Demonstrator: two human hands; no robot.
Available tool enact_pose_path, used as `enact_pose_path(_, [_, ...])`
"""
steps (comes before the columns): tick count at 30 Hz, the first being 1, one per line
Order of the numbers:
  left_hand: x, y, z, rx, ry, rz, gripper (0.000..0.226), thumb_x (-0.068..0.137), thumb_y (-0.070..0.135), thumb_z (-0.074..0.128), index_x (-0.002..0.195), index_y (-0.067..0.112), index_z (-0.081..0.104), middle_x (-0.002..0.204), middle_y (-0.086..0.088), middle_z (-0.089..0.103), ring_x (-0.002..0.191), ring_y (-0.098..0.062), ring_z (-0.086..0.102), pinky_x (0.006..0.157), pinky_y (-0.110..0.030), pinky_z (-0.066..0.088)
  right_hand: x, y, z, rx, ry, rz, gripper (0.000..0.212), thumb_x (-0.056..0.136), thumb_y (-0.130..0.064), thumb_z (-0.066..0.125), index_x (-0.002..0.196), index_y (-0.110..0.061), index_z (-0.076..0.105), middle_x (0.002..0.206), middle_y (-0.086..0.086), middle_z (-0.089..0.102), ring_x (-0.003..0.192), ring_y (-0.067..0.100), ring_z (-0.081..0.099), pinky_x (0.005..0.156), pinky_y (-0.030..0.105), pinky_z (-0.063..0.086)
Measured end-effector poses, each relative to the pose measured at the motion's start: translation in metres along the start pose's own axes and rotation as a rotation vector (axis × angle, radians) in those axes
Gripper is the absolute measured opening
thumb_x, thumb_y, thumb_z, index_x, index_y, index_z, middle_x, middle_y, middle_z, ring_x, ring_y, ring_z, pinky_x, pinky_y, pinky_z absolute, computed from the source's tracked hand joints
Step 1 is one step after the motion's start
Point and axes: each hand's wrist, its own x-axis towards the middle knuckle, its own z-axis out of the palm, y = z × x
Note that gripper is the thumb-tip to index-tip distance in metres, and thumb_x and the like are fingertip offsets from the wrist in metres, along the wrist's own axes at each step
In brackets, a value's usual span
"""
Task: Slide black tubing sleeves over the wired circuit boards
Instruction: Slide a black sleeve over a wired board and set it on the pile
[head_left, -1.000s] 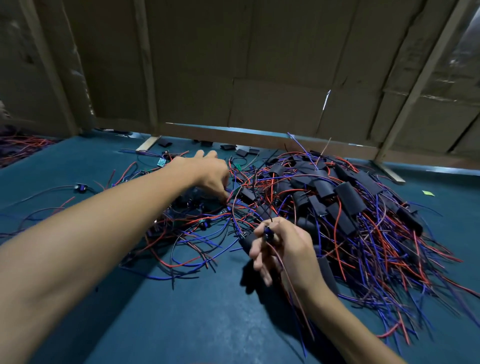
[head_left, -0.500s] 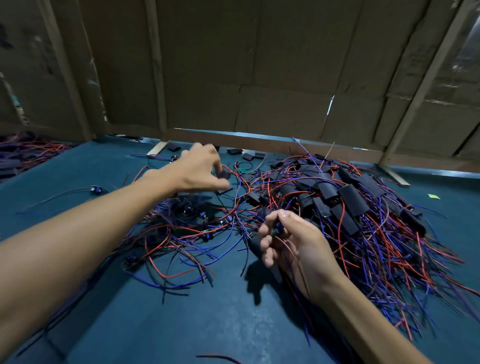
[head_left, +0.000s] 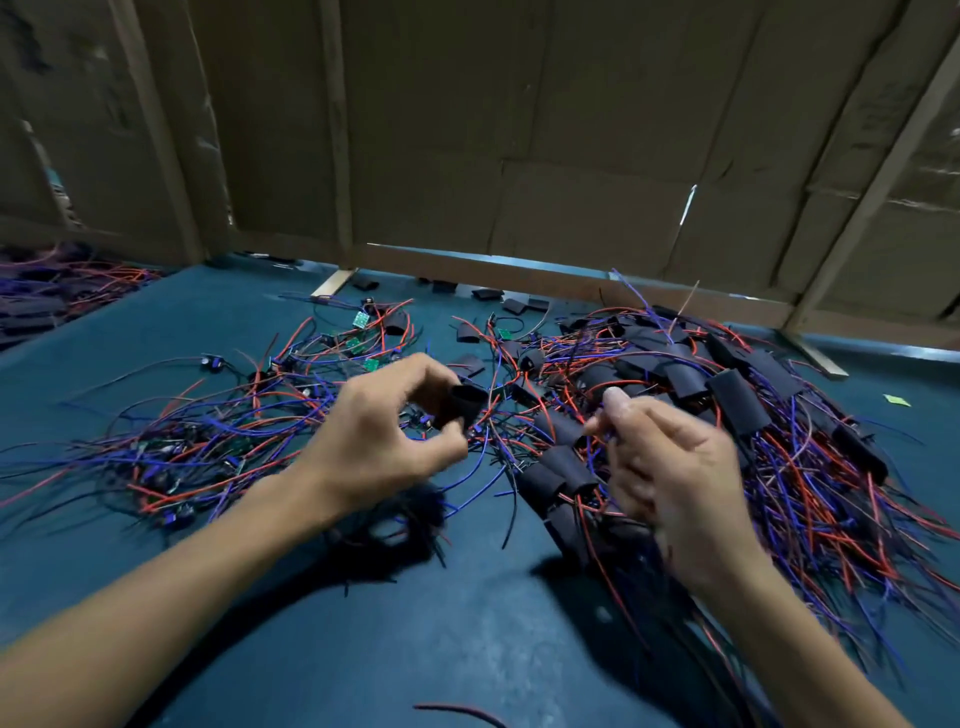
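**A:** Head cam: the left hand (head_left: 384, 441) is pinching a black sleeve (head_left: 464, 405) by its end, so I'm guessing it's keeping the mouth facing right.

**B:** Yep, and the right hand (head_left: 670, 467) is gripping thin wires (head_left: 602, 566), probably lining them up. Its board's hidden. Finished ones are piling up at right (head_left: 737, 400).
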Motion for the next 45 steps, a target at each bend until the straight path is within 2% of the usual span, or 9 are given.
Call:
enact_pose_path(5, [-0.006, 0.003, -0.002, 0.148, -0.061, 0.163, 0.021, 0.078, 0.013, 0.069, 0.098, 0.006, 0.066, 0.088, 0.002, 0.066, 0.079, -0.013, 0.063, 0.077, -0.028, 0.052, -0.003, -0.002, -0.009, -0.481, 0.158, -0.415, 0.025, 0.089, -0.029, 0.071, 0.069, -0.014, 0.071, 0.058, 0.012, 0.056, 0.051, 0.030, 0.046, 0.047, 0.040, 0.038])
enact_pose_path(12, [-0.006, 0.008, -0.003, 0.226, -0.088, 0.235, 0.023, 0.078, 0.011, 0.070, 0.099, 0.004, 0.066, 0.091, -0.001, 0.064, 0.081, -0.017, 0.061, 0.078, -0.031, 0.051, -0.003, -0.001, -0.008, -0.886, 0.290, -0.856, 0.019, 0.093, -0.011, 0.069, 0.078, 0.000, 0.072, 0.064, 0.007, 0.059, 0.054, 0.021, 0.049, 0.057, 0.025, 0.041])
enact_pose_path(17, [-0.007, 0.010, -0.001, 0.238, -0.137, 0.268, 0.022, 0.078, 0.010, 0.071, 0.099, 0.004, 0.066, 0.092, -0.001, 0.065, 0.083, -0.017, 0.061, 0.078, -0.034, 0.052, -0.004, 0.001, -0.007, -0.954, 0.399, -0.981, 0.019, 0.097, -0.011, 0.068, 0.084, 0.002, 0.073, 0.068, 0.008, 0.059, 0.061, 0.013, 0.043, 0.062, 0.019, 0.037])
enact_pose_path(25, [-0.009, 0.019, 0.004, 0.181, -0.150, 0.218, 0.021, 0.082, 0.022, 0.062, 0.098, 0.009, 0.064, 0.090, 0.004, 0.065, 0.080, -0.013, 0.060, 0.077, -0.030, 0.051, -0.003, 0.004, -0.007, -0.998, 0.240, -1.044, 0.017, 0.097, -0.012, 0.068, 0.088, 0.001, 0.074, 0.067, 0.008, 0.054, 0.061, 0.016, 0.042, 0.061, 0.025, 0.040])
enact_pose_path(29, [-0.011, 0.024, 0.005, 0.220, -0.172, 0.254, 0.020, 0.081, 0.019, 0.061, 0.095, 0.006, 0.064, 0.088, -0.001, 0.064, 0.079, -0.020, 0.062, 0.073, -0.037, 0.052, -0.006, 0.007, 0.000, -0.926, -0.084, -0.919, 0.013, 0.096, -0.014, 0.069, 0.095, -0.003, 0.075, 0.075, 0.003, 0.056, 0.063, 0.014, 0.047, 0.064, 0.017, 0.040])
enact_pose_path(33, [-0.010, 0.025, 0.006, 0.311, -0.177, 0.331, 0.014, 0.079, 0.010, 0.069, 0.091, 0.002, 0.067, 0.084, -0.007, 0.065, 0.074, -0.028, 0.062, 0.069, -0.038, 0.054, -0.010, 0.012, 0.007, -0.891, -0.347, -0.672, 0.016, 0.097, -0.023, 0.066, 0.104, -0.010, 0.072, 0.083, -0.003, 0.061, 0.069, 0.013, 0.056, 0.064, 0.026, 0.048])
enact_pose_path(35, [-0.009, 0.024, 0.004, 0.321, -0.172, 0.349, 0.012, 0.080, 0.009, 0.069, 0.089, 0.001, 0.068, 0.083, -0.008, 0.066, 0.073, -0.027, 0.062, 0.069, -0.036, 0.054, -0.012, 0.010, 0.008, -0.835, -0.371, -0.487, 0.021, 0.095, -0.032, 0.064, 0.113, -0.021, 0.066, 0.085, -0.012, 0.063, 0.071, 0.006, 0.058, 0.067, 0.020, 0.047])
enact_pose_path(38, [-0.005, 0.019, -0.001, 0.332, -0.132, 0.346, 0.011, 0.079, 0.006, 0.071, 0.088, -0.001, 0.068, 0.082, -0.008, 0.065, 0.072, -0.026, 0.062, 0.068, -0.036, 0.053, -0.011, 0.006, 0.004, -0.660, -0.318, -0.149, 0.030, 0.089, -0.029, 0.072, 0.111, -0.036, 0.054, 0.082, -0.006, 0.067, 0.065, 0.015, 0.060, 0.067, 0.033, 0.053])
enact_pose_path(45, [-0.001, 0.009, -0.015, 0.442, -0.085, 0.365, 0.014, 0.082, 0.008, 0.070, 0.092, -0.002, 0.070, 0.085, -0.011, 0.068, 0.076, -0.030, 0.065, 0.070, -0.044, 0.056, -0.001, -0.015, 0.001, 0.304, -0.220, 0.328, 0.032, 0.075, -0.003, 0.079, 0.104, 0.002, 0.067, 0.083, 0.019, 0.066, 0.063, 0.024, 0.067, 0.058, 0.033, 0.059])
